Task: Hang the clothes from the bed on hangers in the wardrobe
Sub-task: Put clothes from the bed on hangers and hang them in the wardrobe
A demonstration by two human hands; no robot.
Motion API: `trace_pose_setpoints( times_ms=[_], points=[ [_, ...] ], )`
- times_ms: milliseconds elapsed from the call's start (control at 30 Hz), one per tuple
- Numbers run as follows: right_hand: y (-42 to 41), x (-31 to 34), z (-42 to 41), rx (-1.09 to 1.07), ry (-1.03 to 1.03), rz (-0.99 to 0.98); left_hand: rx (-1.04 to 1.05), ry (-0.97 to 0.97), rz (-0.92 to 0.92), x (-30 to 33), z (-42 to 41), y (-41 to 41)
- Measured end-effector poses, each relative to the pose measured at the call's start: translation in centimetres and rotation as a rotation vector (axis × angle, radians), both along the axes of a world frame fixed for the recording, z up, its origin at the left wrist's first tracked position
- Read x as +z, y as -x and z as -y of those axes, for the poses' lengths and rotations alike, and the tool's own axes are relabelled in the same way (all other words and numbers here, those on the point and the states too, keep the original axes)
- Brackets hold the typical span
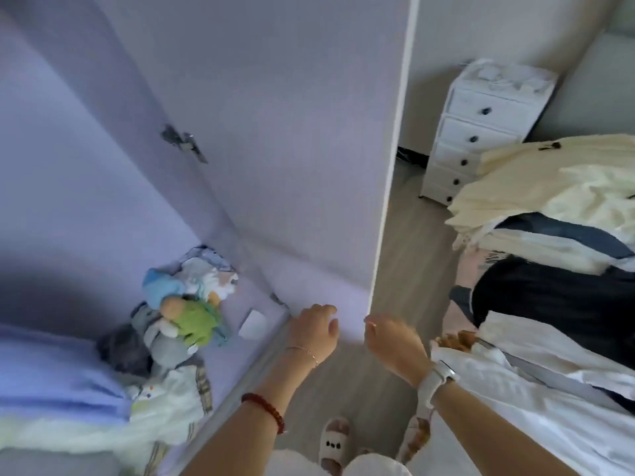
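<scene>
The clothes lie piled on the bed at the right: a cream garment (549, 180) on top, a navy and white one (567, 238) under it, a black one (549, 297) and a white one (556, 393) nearest me. The wardrobe (68, 166) stands open at the left, its door (292, 149) swung out between it and the bed. No hanger shows. My left hand (316, 329) hovers below the door's lower edge, fingers loosely curled, holding nothing. My right hand (391, 341) is beside it near the door's bottom corner, also loosely curled and empty.
Soft toys (185, 314) and folded bedding (51, 372) fill the wardrobe floor. A white chest of drawers (481, 132) stands against the far wall past the bed. A strip of wooden floor (405, 242) runs between door and bed. My slippered foot (335, 441) is below.
</scene>
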State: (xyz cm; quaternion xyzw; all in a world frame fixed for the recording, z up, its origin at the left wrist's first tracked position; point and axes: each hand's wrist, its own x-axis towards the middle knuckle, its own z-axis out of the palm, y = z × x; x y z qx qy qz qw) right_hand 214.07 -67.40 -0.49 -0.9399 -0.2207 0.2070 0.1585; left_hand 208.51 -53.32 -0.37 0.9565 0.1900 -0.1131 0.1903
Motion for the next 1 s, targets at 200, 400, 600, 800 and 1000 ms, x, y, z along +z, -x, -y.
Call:
trace_pose_setpoints(
  times_ms=[200,400,600,800,1000],
  points=[
    [4.0,3.3,-10.7,0.446,-0.097,0.076,0.486,-0.075,0.121,4.7,-9.4,11.0],
    [10.5,7.2,-22.7,0.788,-0.185,0.193,0.866,-0.209,0.282,10.9,-17.4,22.5],
    [17.8,12.4,-35.3,0.968,-0.386,0.188,1.113,-0.336,0.454,16.4,-26.6,31.9],
    [24.2,18.3,-47.7,0.968,-0.602,0.105,1.182,-0.509,0.646,19.5,-38.4,36.6],
    [29.1,20.9,-58.7,0.924,-0.708,-0.013,1.189,-0.597,0.548,21.0,-47.0,38.3]
  ],
)
